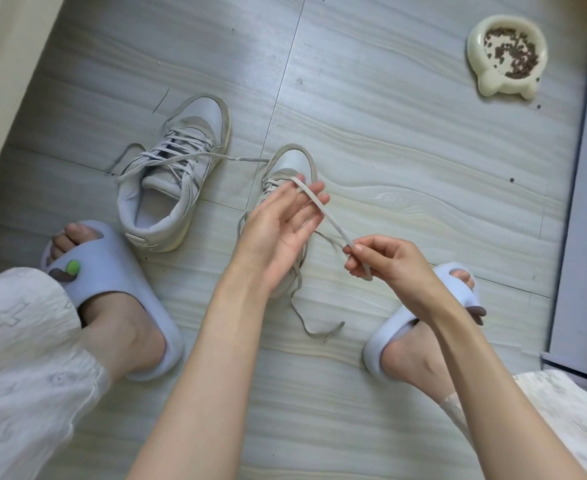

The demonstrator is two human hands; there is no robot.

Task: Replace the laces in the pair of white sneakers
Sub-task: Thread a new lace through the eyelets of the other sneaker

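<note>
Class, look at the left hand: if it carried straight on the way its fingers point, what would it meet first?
Probably the flat grey lace lying across the left hand fingertips, then the toe of the white sneaker behind it; depth is unclear.

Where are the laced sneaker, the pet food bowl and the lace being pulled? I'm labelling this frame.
laced sneaker (178,168): head view, on its laced tongue.
pet food bowl (489,85): head view, on its cream rim.
lace (333,221): head view, mid-strand between hands.

Left hand (278,223) hides most of right sneaker (294,161).
</note>
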